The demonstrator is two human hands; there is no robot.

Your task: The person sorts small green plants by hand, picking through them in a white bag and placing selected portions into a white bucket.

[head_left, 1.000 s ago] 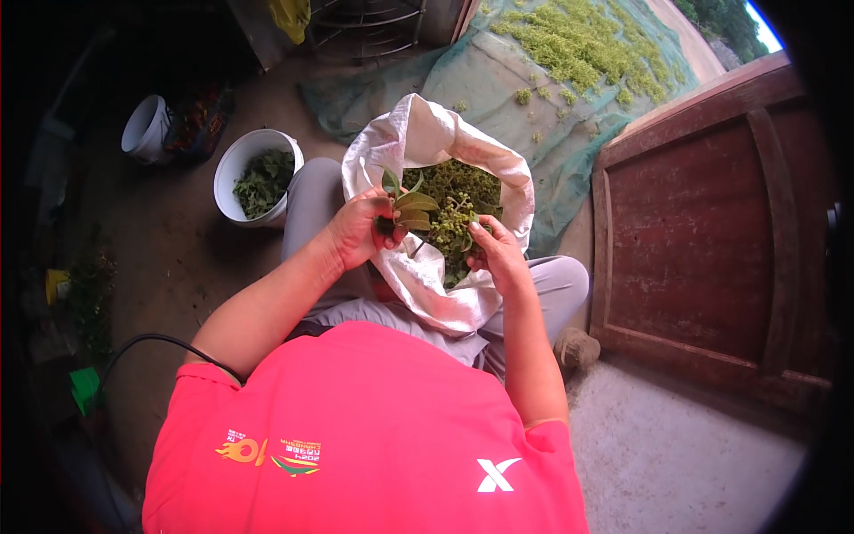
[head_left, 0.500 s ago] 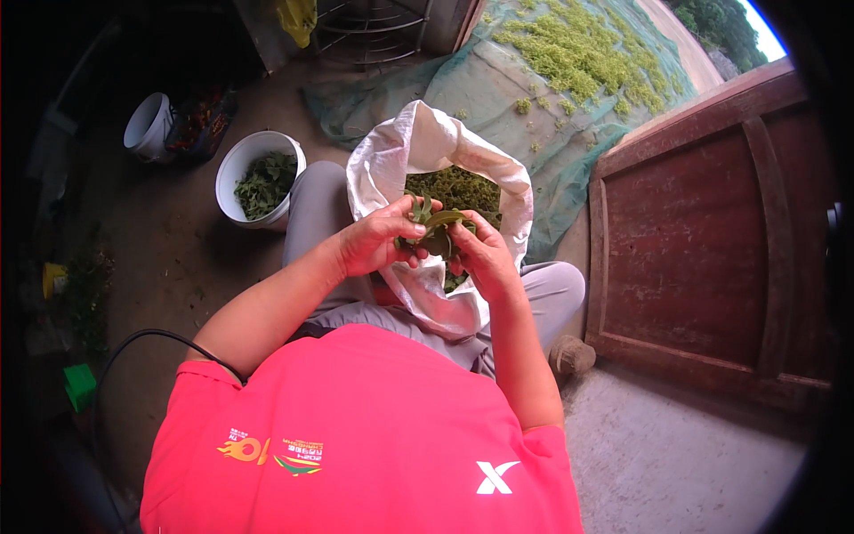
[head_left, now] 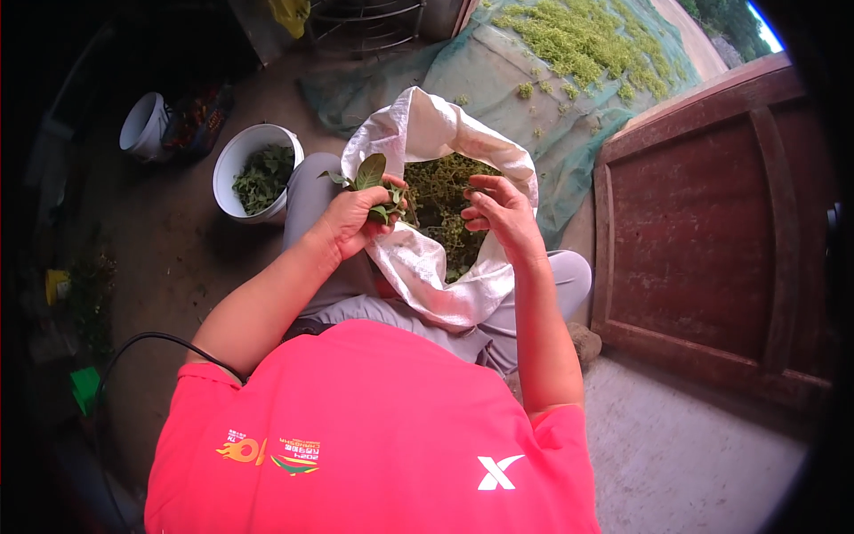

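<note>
Between my knees stands a white woven sack (head_left: 444,285) with a rolled rim, holding a mass of small green sprigs (head_left: 436,176). Over its left side my left hand (head_left: 360,214) is closed on a bunch of green leaves (head_left: 371,173), the broadest leaf pointing up. At the sack's right, my right hand (head_left: 500,214) is over the opening, apart from the left, its thumb and forefinger drawn together on something too small to make out.
Two white buckets (head_left: 251,139) (head_left: 142,125) stand at left, the nearer holding leaves (head_left: 262,178); a dark bag (head_left: 196,125) is beside the farther one. Green netting (head_left: 551,196) spread with pale green sprigs (head_left: 578,44) lies beyond the sack. A wooden door panel (head_left: 694,240) stands at right.
My hands have separated since half a second ago. The left moved slightly up and left with the leaves; the right moved right and up, away from the bunch.
</note>
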